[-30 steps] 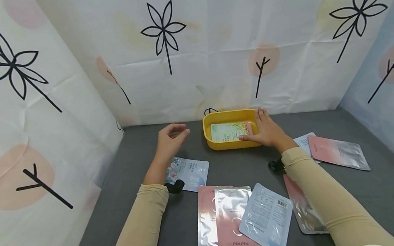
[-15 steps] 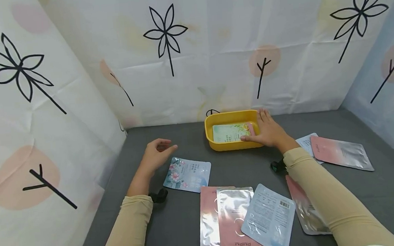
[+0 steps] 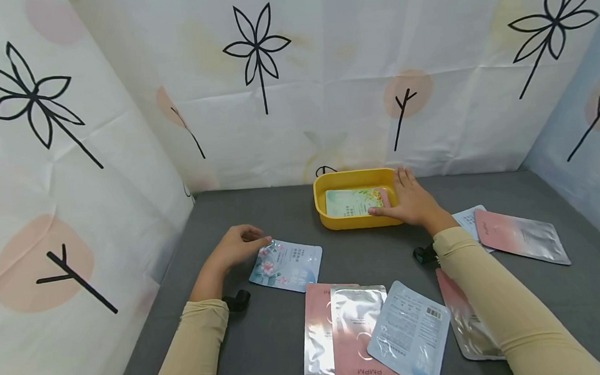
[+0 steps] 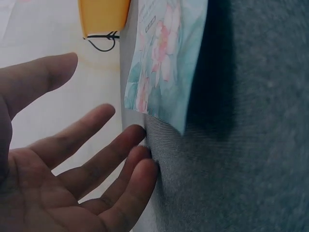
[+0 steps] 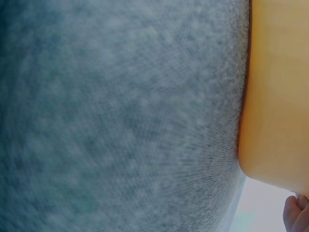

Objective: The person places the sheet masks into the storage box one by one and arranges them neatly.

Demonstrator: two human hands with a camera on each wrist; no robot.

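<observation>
Fingers of the left hand are loosely spread and slightly bent; in the left wrist view we see the thumb well apart from them, the fingertips just beside a corner of the floral pouch. We place that pouch flat-side up on the grey bench, left of the yellow tray and nearer to the person. We find the right hand at the tray's right end, fingers extended along the rim and thumb reaching across the front rim.

Inside the tray we record a pale-green pouch, with a pink edge showing at its right. In front of the tray we note two overlapping pink-and-silver pouches and, lapping over the right-hand one, a blue-white pouch bearing a barcode. Right of the tray lies a pink pouch partly covering a pale-blue pouch. Nearer to the person, a further pink pouch is partly hidden by the right sleeve. Behind the tray we observe a white curtain with line-drawn plants.
</observation>
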